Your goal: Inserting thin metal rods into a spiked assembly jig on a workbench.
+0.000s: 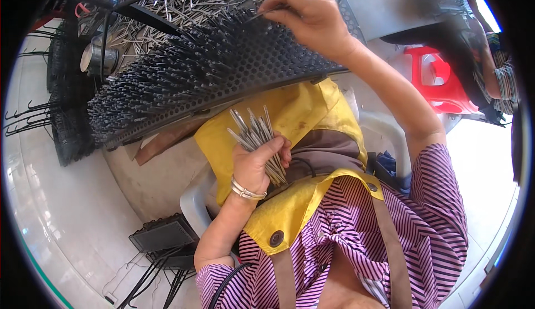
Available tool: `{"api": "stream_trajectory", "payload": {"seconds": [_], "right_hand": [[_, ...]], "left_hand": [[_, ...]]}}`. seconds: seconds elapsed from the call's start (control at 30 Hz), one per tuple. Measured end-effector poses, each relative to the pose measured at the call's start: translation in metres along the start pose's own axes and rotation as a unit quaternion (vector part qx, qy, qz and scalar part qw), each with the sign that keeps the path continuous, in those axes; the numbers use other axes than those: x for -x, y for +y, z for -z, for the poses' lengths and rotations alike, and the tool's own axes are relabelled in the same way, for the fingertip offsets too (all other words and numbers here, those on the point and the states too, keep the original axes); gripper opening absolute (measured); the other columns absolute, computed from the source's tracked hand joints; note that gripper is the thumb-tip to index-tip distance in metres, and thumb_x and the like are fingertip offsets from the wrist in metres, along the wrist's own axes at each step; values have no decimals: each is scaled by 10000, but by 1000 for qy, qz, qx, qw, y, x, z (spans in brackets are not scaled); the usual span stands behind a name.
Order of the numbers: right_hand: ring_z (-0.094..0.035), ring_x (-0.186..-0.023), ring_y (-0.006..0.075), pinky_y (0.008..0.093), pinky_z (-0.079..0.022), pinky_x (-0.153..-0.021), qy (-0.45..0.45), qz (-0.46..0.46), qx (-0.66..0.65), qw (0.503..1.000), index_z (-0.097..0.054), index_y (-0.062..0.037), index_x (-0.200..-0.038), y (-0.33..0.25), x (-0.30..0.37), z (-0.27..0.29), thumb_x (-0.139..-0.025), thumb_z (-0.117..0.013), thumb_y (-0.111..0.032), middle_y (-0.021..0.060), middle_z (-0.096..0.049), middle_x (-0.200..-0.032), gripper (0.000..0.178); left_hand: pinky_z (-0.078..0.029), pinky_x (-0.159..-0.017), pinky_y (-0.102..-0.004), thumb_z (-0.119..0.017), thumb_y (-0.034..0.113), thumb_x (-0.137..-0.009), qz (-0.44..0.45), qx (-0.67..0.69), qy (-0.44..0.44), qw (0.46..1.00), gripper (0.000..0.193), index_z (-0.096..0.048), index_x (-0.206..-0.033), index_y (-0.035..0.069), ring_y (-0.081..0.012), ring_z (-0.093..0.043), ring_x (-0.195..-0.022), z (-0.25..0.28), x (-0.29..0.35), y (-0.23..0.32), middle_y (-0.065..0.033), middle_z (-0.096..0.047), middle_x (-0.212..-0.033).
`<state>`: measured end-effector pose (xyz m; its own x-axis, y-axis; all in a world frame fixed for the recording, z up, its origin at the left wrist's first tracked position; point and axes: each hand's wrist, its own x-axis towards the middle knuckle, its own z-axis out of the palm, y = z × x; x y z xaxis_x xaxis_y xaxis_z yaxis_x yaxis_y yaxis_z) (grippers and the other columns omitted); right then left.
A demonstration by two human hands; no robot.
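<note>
My left hand (253, 167), with bangles at the wrist, is closed round a bundle of thin silvery metal rods (257, 133) above my lap. The rods fan out at their upper ends. Farther off, my right hand (315, 22) pinches a thin metal rod (269, 12), seen edge-on and partly covered by the fingers. That hand is over the far right part of a black perforated rack (278, 58). Many dark-looking rods (167, 72) stand packed in the rack's left and middle holes. Toward its right side, bare holes show.
Behind the rack lies a heap of loose metal rods (184, 0). A metal can (100, 58) stands at left, near black hooked racks (69, 97). Black frames (164, 239) rest at lower left. A red stool (437, 80) and another person's arm (490, 80) are at right.
</note>
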<state>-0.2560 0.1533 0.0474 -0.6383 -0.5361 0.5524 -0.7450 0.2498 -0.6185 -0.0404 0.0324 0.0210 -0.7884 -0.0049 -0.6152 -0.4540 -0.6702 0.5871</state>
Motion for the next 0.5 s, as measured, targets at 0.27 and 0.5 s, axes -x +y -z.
{"api": "stream_trajectory", "payload": {"seconds": [0.27,0.5], "right_hand": [[-624,-645,170,247,-473,-581,-10,58,16,998,-609,-42,-883,1,3,5,-768,-613,-48,73,-637,-751,116],[-590,-591,267,318,-438,-518,-147,107,-67,981,-537,18,-786,-11,-34,17,-695,-574,37,145,-560,-621,100]], "left_hand": [[-470,-458,-286,-622,37,-756,4,13,-4,1000,119,-565,-839,-27,-211,-577,-564,0,-1,0,-138,-600,-734],[-473,-469,-276,-611,43,-768,4,-14,-16,1000,118,-560,-859,-13,-191,-579,-572,-1,-1,0,-127,-599,-734]]}}
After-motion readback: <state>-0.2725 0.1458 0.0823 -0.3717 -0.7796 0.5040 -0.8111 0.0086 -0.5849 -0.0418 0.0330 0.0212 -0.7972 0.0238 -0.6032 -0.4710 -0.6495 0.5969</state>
